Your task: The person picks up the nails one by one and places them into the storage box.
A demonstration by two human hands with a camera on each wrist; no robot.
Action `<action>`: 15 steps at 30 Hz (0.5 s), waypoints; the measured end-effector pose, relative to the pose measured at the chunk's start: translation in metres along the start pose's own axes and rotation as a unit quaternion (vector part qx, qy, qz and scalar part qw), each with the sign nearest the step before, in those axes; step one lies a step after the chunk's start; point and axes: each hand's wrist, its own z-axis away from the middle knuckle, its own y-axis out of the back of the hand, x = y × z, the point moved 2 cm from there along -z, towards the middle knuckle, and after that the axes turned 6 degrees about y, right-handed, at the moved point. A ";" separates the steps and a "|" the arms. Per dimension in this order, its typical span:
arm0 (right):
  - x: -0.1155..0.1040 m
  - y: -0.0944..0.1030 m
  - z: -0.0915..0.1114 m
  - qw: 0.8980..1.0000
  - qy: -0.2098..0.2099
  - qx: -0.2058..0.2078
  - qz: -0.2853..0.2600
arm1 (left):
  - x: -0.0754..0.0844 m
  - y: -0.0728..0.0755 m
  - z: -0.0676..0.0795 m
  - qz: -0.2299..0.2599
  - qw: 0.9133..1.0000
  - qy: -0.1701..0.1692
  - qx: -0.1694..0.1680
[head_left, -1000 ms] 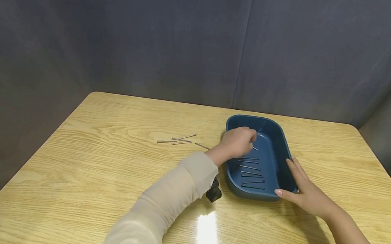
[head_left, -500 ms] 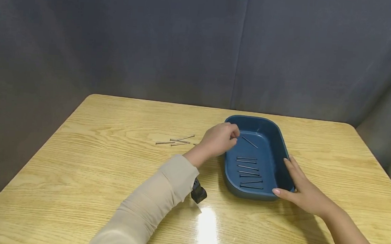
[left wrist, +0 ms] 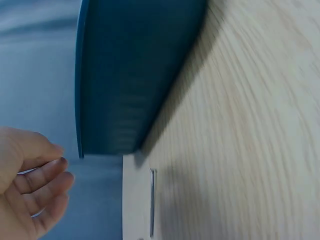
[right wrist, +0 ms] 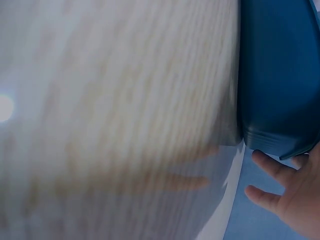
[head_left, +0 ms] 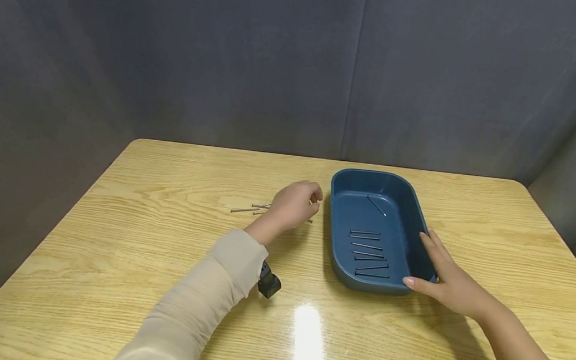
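Observation:
In the head view my left hand (head_left: 294, 205) hovers over the table left of a deep blue tray (head_left: 336, 261), its fingers loosely bent with nothing visible between them. Below it lie several loose metal nails (head_left: 244, 210), partly covered by the hand. The left wrist view has one nail (left wrist: 152, 202) lying apart on the wood, near the tray's outer wall (left wrist: 120, 75). My right hand (head_left: 453, 286) rests against the tray's near right corner, thumb on the rim and straight fingers along the outer side. Inside the tray, several nails (head_left: 368, 253) lie in a rough row.
One more nail (head_left: 377, 206) lies slantwise toward the tray's far end. The wooden table (head_left: 137, 258) has a bright light reflection in front of the tray. A dark grey curtain (head_left: 256, 66) hangs behind the table. A black camera (head_left: 268, 282) sits at my left wrist.
My left hand has moved left out of the tray to above the loose nails, leaving a slanted nail at the tray's far end. My right hand has stayed at the tray's corner.

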 end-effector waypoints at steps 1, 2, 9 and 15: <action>0.000 0.000 0.000 1.000 0.000 0.000 0.000 | -0.003 0.001 0.001 0.000 1.000 0.003 -0.002; 0.000 0.000 0.000 1.000 0.000 0.000 0.000 | -0.006 0.001 0.002 0.000 1.000 0.005 -0.005; -0.002 0.000 0.000 1.000 0.002 0.004 0.001 | -0.028 0.003 0.010 -0.009 1.000 0.028 -0.012; -0.001 -0.001 0.001 1.000 -0.001 0.004 0.001 | -0.046 0.003 0.016 -0.016 0.998 0.050 -0.020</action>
